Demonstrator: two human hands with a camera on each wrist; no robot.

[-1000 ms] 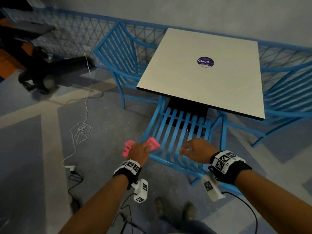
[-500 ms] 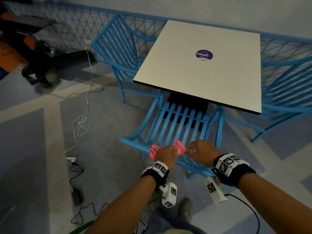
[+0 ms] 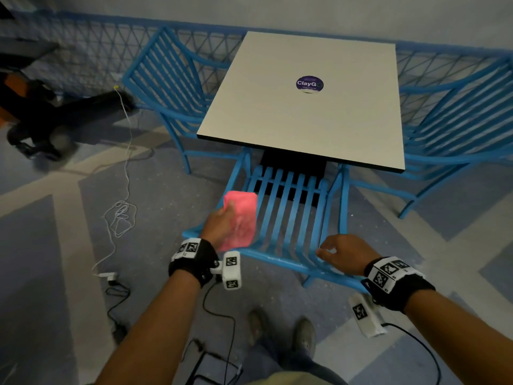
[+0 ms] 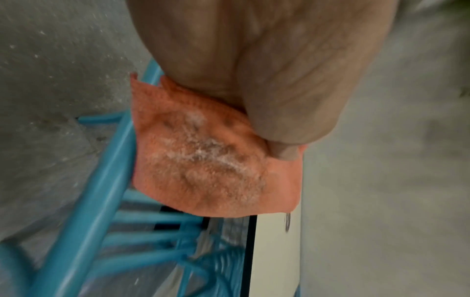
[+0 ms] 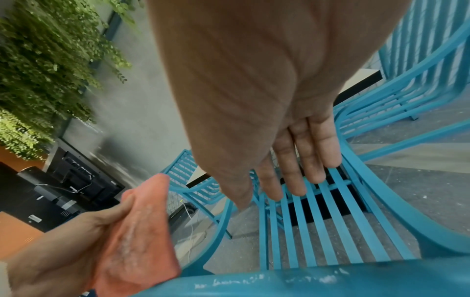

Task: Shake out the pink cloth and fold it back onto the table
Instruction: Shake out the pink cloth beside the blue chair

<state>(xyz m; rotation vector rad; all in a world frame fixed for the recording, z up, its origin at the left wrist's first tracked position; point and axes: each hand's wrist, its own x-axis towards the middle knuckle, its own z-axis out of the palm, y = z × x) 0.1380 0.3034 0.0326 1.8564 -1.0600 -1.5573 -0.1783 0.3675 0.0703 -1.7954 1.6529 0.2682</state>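
The pink cloth (image 3: pixel 241 219) hangs as a folded rectangle over the left side of the near blue chair, its face smeared with whitish dust (image 4: pixel 203 160). My left hand (image 3: pixel 219 226) grips its left edge, fingers curled round the fabric (image 5: pixel 137 227). My right hand (image 3: pixel 337 254) hovers over the chair's top rail at the right, fingers straight and holding nothing (image 5: pixel 302 160). The white square table (image 3: pixel 305 115) stands beyond the chair with only a round purple sticker (image 3: pixel 309 84) on it.
The near blue slatted chair (image 3: pixel 288 218) is tucked under the table; more blue chairs stand left (image 3: pixel 172 87) and right (image 3: pixel 449 129). White cable (image 3: pixel 122 218) and black cords trail on the floor at the left. My shoes (image 3: pixel 280 329) are below.
The cloth, bunched in my left hand before, now hangs spread as a flat rectangle. My right hand has let go near it and moved away to the right over the chair rail.
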